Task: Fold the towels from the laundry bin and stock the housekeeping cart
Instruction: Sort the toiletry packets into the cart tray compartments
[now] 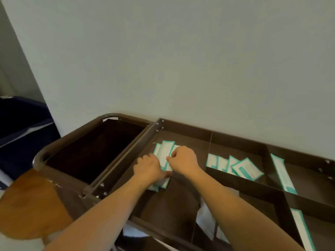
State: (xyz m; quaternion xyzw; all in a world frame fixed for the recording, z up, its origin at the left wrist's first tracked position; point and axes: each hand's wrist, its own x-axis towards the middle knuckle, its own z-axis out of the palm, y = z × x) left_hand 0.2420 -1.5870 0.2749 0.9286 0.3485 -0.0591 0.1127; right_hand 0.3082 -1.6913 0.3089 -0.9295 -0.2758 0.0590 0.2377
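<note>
A brown housekeeping cart (183, 126) stands against the wall, its top tray split into compartments. In the left compartment lies a small stack of white packets with teal edges (164, 152). My left hand (147, 168) rests on the stack's near left side, fingers curled over the packets. My right hand (184, 159) grips the stack's right edge with curled fingers. White cloth (206, 221) shows on a lower shelf, below the tray, between my forearms.
More teal-edged packets (241, 168) lie in the middle compartment, and long narrow packets (282, 173) lean across the right dividers. The cart's dark bag (94, 151) hangs open at the left. A dark blue bin (21, 122) stands far left.
</note>
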